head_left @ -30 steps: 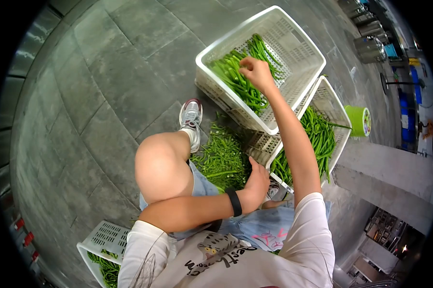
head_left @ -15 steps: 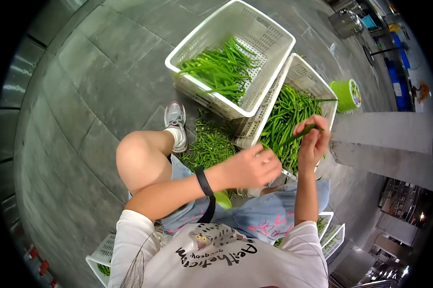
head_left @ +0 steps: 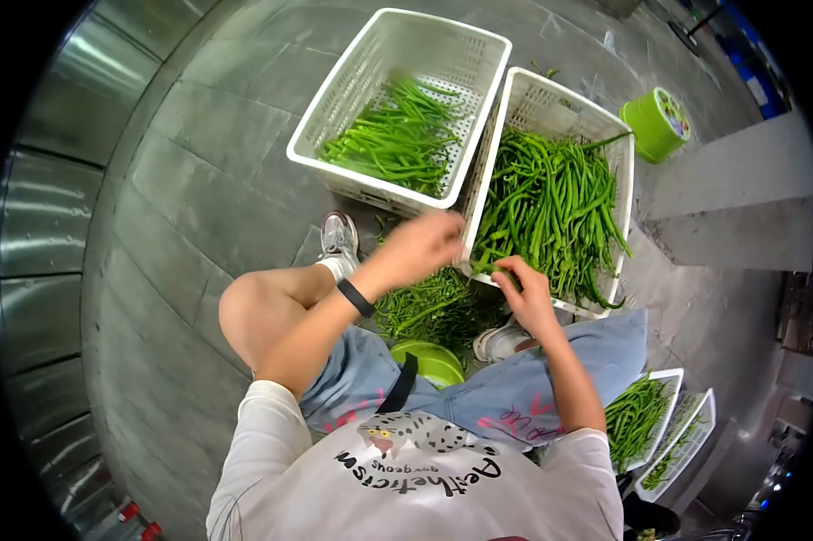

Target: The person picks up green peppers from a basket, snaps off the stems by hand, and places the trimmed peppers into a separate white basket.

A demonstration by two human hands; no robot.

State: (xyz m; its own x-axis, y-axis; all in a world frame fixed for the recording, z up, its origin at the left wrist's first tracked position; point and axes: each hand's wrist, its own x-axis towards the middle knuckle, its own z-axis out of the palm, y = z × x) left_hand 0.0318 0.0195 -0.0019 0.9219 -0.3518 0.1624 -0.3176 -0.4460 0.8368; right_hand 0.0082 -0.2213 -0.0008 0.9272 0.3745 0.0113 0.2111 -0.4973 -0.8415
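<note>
My right hand [head_left: 527, 294] pinches a long green chili pepper [head_left: 486, 264] between thumb and fingers, at the near corner of the right white crate [head_left: 629, 191]. That crate holds a heap of green peppers [head_left: 551, 212]. My left hand [head_left: 424, 245], wearing a black wristband, is just left of the pepper, in front of the left white crate [head_left: 303, 131]; its fingers are smeared by motion. More long green peppers [head_left: 393, 135] lie in the left crate. Below my hands a pile of thin green pieces [head_left: 424, 307] covers the floor between my feet.
A green bowl-like container [head_left: 431, 361] stands between my legs. A lime-green bucket [head_left: 650, 126] is beyond the right crate, beside a grey pillar base [head_left: 731, 198]. White baskets [head_left: 668, 397] with peppers stand at my right. Metal panels [head_left: 50, 298] line the left side.
My right hand has come down and left with the pepper, to the crate's near corner. My left hand has moved up and left. The view has shifted, showing more of the right-side baskets.
</note>
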